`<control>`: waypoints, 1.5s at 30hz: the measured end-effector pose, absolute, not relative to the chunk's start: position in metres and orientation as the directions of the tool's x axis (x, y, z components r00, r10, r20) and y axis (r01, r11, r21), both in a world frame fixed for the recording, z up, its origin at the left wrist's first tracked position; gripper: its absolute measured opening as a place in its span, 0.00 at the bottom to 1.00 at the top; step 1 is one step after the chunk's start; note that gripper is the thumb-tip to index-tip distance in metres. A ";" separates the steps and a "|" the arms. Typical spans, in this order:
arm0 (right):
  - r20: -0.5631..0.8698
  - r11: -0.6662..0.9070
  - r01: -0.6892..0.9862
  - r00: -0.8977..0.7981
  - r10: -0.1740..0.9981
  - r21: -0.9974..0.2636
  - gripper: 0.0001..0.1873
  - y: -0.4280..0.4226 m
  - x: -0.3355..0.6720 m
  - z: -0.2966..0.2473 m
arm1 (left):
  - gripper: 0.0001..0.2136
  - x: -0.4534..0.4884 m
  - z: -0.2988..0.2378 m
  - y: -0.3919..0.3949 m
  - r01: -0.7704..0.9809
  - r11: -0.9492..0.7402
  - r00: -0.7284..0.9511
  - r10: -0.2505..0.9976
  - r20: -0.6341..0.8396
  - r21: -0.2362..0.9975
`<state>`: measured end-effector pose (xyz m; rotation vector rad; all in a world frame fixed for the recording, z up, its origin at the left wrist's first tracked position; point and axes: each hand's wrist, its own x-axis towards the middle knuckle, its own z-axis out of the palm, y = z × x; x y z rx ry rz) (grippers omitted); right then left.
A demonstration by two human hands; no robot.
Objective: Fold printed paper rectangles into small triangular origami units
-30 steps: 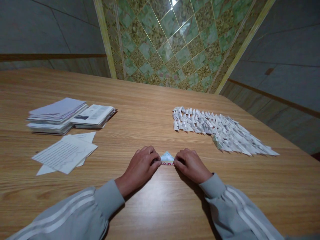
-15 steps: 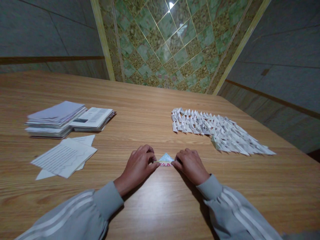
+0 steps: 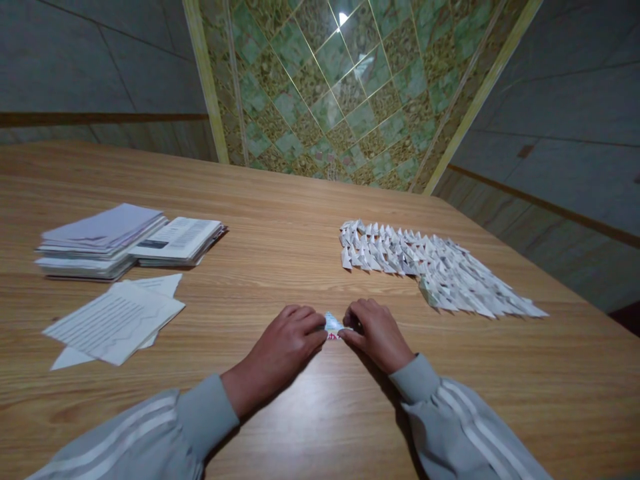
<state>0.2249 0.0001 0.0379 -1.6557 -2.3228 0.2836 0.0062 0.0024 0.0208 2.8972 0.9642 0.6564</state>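
Between my two hands is a small folded paper triangle (image 3: pixel 333 324), pale blue on top with a strip of red characters along its lower edge. My left hand (image 3: pixel 295 335) pinches its left side, with the fingers covering that corner. At the right corner, my right hand (image 3: pixel 376 331) grips the fold between thumb and curled fingers. The paper's point faces away from me, and it is held at or just above the tabletop; the exact gap cannot be told.
Rows of folded white paper pieces (image 3: pixel 430 267) stand at the right on the wooden table (image 3: pixel 260 207). At the left are a tall paper stack (image 3: pixel 100 240), a smaller printed stack (image 3: pixel 177 240) and a few loose sheets (image 3: pixel 117 320). A tiled wall (image 3: pixel 325 100) rises behind.
My left hand has moved right, further over the triangle, so less of it shows. My right hand keeps hold of its corner. The whole view has shifted slightly.
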 end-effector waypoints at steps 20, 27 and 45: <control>0.378 0.689 0.687 -0.589 0.714 -0.231 0.09 0.003 0.221 0.033 | 0.08 0.013 0.016 0.008 0.674 -0.724 0.582 0.643 0.497 0.147; 0.476 0.713 0.628 -0.546 0.689 -0.311 0.16 0.002 0.221 0.029 | 0.07 0.013 0.024 0.006 0.580 -0.753 0.567 0.646 0.511 0.309; 0.408 0.631 0.557 -0.482 0.775 -0.540 0.21 -0.014 0.212 0.032 | 0.13 0.007 0.027 0.000 0.325 -0.578 0.504 0.776 0.380 0.749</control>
